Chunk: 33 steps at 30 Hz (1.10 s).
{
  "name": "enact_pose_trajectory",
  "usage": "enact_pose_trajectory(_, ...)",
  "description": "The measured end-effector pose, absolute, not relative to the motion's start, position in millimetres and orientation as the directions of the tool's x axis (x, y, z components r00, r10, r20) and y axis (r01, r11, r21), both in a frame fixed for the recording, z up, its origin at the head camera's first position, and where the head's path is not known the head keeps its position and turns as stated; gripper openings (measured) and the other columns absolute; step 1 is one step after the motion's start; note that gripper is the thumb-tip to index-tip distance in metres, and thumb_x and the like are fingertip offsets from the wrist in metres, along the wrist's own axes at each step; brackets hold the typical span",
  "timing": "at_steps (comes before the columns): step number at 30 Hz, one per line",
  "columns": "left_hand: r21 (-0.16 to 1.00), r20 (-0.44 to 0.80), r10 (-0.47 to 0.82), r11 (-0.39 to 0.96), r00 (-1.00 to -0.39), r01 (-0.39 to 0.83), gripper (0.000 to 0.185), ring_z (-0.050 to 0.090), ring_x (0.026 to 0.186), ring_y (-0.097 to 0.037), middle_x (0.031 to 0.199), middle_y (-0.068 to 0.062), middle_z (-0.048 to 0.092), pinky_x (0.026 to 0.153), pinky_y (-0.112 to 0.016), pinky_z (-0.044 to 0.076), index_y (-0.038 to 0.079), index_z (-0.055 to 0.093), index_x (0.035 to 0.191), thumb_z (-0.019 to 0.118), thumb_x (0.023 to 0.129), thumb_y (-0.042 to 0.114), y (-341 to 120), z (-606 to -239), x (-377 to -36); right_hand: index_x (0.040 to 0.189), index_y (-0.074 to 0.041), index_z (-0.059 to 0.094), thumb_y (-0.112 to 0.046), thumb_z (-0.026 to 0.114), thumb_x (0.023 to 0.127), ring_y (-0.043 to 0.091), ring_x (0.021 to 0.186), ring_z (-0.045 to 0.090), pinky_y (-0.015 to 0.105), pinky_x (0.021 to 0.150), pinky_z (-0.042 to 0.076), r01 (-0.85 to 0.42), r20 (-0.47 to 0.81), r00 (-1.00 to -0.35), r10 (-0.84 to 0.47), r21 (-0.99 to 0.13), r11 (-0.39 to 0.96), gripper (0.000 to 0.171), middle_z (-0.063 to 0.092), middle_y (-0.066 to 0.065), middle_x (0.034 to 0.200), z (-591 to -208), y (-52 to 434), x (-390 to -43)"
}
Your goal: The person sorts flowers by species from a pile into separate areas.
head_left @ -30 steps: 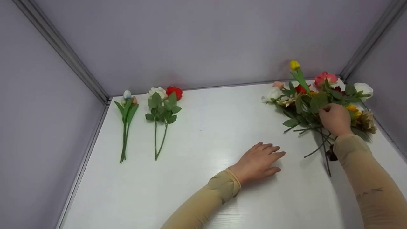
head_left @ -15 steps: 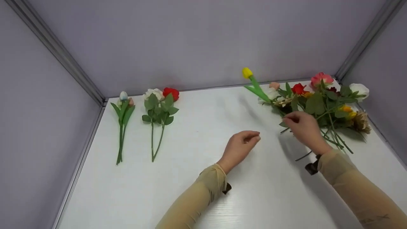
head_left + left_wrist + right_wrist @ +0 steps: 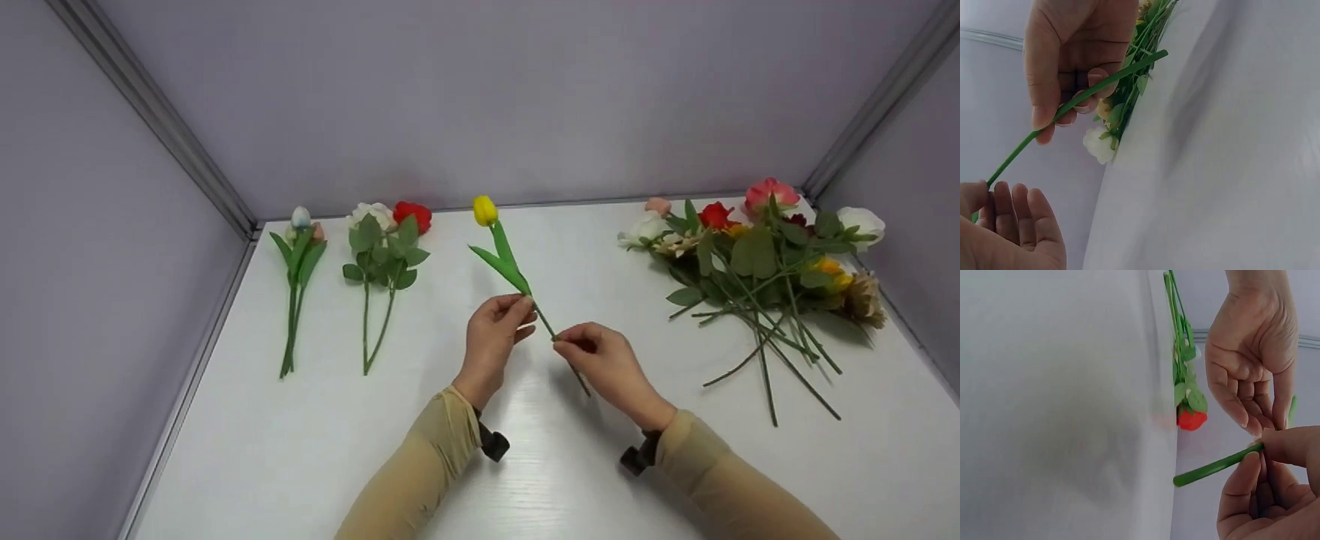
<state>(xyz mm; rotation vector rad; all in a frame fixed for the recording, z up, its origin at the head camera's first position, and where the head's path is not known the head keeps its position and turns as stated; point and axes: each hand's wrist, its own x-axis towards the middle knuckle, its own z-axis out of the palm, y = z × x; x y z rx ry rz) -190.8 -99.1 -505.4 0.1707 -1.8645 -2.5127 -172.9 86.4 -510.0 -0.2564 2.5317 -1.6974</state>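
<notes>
Your left hand [image 3: 489, 341] pinches a yellow tulip [image 3: 516, 278] just below its leaves, your right hand [image 3: 604, 364] its lower stem, above the white table [image 3: 300, 450]. Loosening either pinch could let the slender stem twist or drop. Its long axis slants, bloom away and left, cut end toward you and right.

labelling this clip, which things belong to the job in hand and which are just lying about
Likely in the job:
yellow tulip
left hand, pinching it
right hand, pinching it

Lying untouched:
tulip bunch
white flower
red flower
mixed flower pile
</notes>
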Motion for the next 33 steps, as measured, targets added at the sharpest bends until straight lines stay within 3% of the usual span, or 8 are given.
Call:
enact_pose_trajectory(6,0.949,-0.114,-0.047,-0.3,-0.992,-0.095,0.025,0.071,0.096,-0.024,0.109,-0.02,0.07,0.087,-0.038,0.06,0.0,0.067,0.113,0.076,0.095,0.016,-114.2,-502.7,-188.2,0.107,-0.003,0.073,-0.018,0.075,0.096,0.021,0.081,0.064,0.028,0.07,0.054,-0.038,-0.025,-0.972,-0.234,-0.964,0.263,0.018,0.072,0.007,0.093,-517.2,63.8,-163.5)
enact_pose_trajectory(14,0.966,-0.117,-0.017,-0.236,-0.993,-0.109,0.025,0.07,0.095,-0.024,0.112,-0.021,0.07,0.085,-0.037,0.06,0.001,0.067,0.116,0.072,0.097,0.017,-127.0,-498.3,-192.0,0.114,0.007,0.069,-0.013,0.072,0.096,0.022,0.084,0.07,0.033,0.073,0.059,0.058,-0.104,-0.931,-0.349,-0.989,0.138,0.027,0.074,0.011,0.095,-524.2,51.1,-152.5)
enact_pose_trajectory(23,0.97,-0.121,0.029,-0.208,-0.992,-0.125,0.025,0.071,0.09,-0.024,0.109,-0.024,0.07,0.083,-0.037,0.061,0.002,0.071,0.112,0.077,0.095,0.019,-130.9,-499.2,-191.7,0.108,0.009,0.071,-0.007,0.071,0.095,0.02,0.08,0.069,0.036,0.072,0.061,0.082,-0.141,-0.923,-0.359,-0.981,0.175,0.02,0.073,0.011,0.093,-529.3,46.0,-150.0)
enact_pose_trajectory(28,0.972,-0.145,0.053,-0.179,-0.988,-0.152,0.026,0.07,0.086,-0.021,0.108,-0.024,0.07,0.082,-0.036,0.06,0.001,0.07,0.11,0.079,0.092,0.017,-131.1,-500.1,-190.8,0.106,0.005,0.073,-0.009,0.073,0.095,0.02,0.079,0.07,0.035,0.07,0.061,0.093,-0.158,-0.926,-0.344,-0.976,0.198,0.018,0.074,0.01,0.092,-533.5,45.2,-150.1)
enact_pose_trajectory(33,0.974,-0.168,0.06,-0.147,-0.984,-0.175,0.028,0.069,0.087,-0.021,0.104,-0.017,0.07,0.082,-0.036,0.06,0.0,0.069,0.11,0.08,0.091,0.017,-133.1,-499.5,-189.4,0.104,0.003,0.074,-0.012,0.075,0.094,0.02,0.079,0.069,0.034,0.069,0.06,0.077,-0.143,-0.926,-0.35,-0.978,0.195,0.017,0.074,0.01,0.093,-535.1,43.3,-149.5)
